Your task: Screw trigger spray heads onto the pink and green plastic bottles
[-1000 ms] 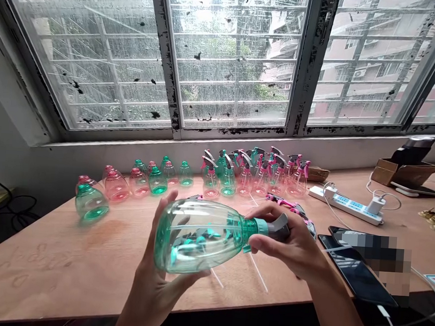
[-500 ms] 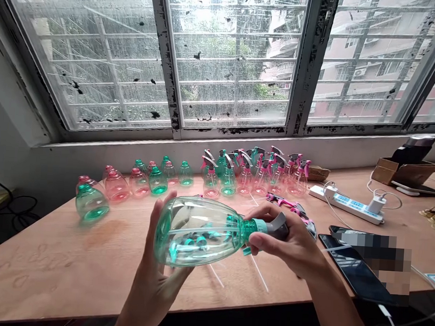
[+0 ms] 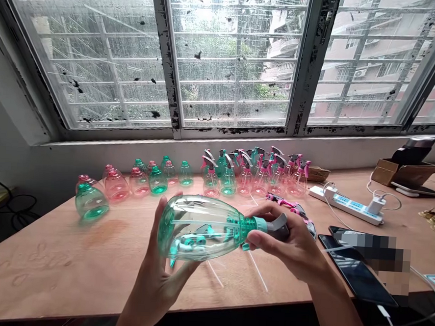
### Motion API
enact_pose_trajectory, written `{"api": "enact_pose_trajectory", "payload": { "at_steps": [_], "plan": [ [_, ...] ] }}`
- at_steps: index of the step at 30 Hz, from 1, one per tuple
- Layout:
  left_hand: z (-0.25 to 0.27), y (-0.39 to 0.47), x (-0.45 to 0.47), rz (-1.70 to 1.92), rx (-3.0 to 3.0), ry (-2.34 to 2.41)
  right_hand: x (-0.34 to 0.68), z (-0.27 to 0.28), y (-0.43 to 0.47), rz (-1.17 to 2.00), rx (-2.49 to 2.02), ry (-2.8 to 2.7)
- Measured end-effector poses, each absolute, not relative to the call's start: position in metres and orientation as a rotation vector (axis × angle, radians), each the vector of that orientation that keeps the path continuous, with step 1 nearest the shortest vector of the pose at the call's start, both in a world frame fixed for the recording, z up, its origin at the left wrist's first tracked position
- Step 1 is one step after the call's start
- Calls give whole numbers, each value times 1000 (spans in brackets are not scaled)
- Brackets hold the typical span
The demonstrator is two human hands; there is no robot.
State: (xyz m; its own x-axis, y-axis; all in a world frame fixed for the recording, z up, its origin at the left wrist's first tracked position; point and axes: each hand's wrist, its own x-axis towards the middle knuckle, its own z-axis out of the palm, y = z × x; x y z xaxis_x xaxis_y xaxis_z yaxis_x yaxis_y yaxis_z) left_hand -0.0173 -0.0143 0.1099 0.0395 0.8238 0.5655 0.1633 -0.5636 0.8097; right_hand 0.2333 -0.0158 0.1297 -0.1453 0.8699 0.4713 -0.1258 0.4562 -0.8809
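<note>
- Window: spans the back wall and lights the work surface; its frame paint is flaking.
- Table: bare wood, with goods ranged mainly along the far side. This appears to leave the near side free for handling.
- Bottles with sprayers: pink and green, upright, clustered at the back, right of the headless ones. The grouping suggests sorting by condition.
- Headless bottles: pink and green, standing on their bases at the back left, necks uncovered.
- Held green bottle: lies on its side in the air above the table, base to the left, neck to the right. A pale tube runs inside it.
- Left hand: cupped around the base, thumb underneath, apparently to bear the weight and stop rolling.
- Right hand: closed around the grey-and-teal spray head at the neck, likely to steady that end.
- Power strip and phone: at the right, cables trailing.
- Loose pink spray heads: lie just behind the right hand.
- Loose teal spray heads: seen mostly through the held bottle; count uncertain.
- White tubes: thin, pointing towards the near edge.
</note>
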Motion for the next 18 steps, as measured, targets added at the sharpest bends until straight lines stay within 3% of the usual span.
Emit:
{"api": "enact_pose_trajectory", "payload": {
  "at_steps": [5,18],
  "plan": [
    [118,-12,-17,1519,1734,918,233,132,-20,843,-757,-1563],
    [116,-10,-16,1520,1775,945,234,133,-18,917,-725,-1531]
  ]
}}
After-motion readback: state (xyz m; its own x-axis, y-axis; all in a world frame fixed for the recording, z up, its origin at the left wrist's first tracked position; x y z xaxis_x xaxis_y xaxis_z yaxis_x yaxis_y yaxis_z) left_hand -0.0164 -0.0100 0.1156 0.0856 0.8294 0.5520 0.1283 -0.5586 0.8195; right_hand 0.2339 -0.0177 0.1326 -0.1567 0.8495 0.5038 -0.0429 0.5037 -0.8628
